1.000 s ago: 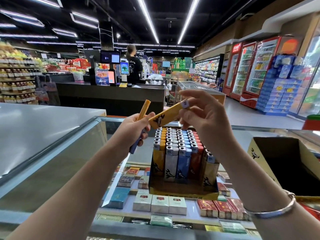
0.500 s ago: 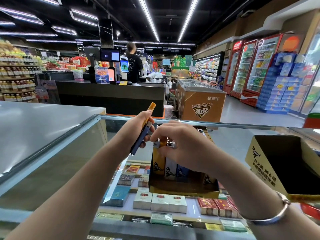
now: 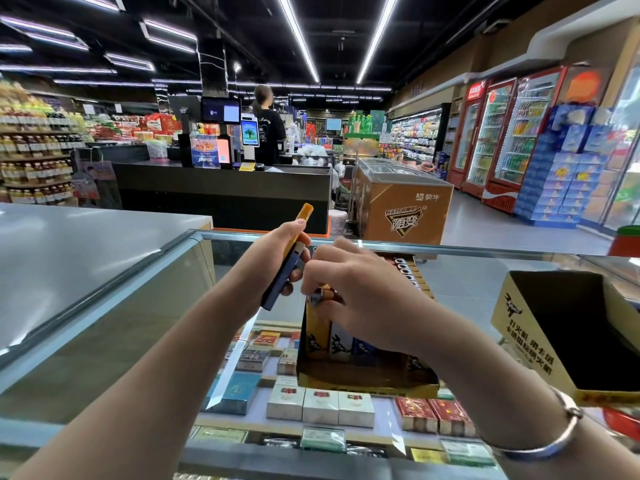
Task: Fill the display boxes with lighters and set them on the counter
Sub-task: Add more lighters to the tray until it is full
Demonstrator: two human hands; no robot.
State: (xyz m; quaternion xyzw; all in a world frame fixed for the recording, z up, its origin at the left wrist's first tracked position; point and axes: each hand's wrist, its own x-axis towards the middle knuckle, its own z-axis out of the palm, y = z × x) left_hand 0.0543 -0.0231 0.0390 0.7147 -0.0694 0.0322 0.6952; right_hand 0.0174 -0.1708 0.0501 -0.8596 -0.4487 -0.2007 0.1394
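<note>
A yellow display box (image 3: pixel 367 384) stands on the glass counter (image 3: pixel 467 271), packed with upright lighters (image 3: pixel 337 344) in yellow, white and blue. My right hand (image 3: pixel 360 292) curls down over the front row, fingertips pinching the top of a yellow lighter (image 3: pixel 325 294) in the box. My left hand (image 3: pixel 277 258) hovers just left of the box and grips two lighters, a yellow one (image 3: pixel 301 218) sticking up and a blue one (image 3: pixel 280 282) pointing down. A second display box (image 3: pixel 526 327), dark inside, sits at the right.
Cigarette packs (image 3: pixel 320 405) lie under the glass. A grey counter top (image 3: pixel 69 244) adjoins on the left. Beyond are a checkout desk (image 3: pixel 221 192) with a person behind it, a chest freezer (image 3: pixel 401 202) and drink fridges (image 3: pixel 502 133).
My right hand came down from holding a yellow lighter in the air onto the box's front row, where it now pinches one. My left hand lowered slightly with its two lighters.
</note>
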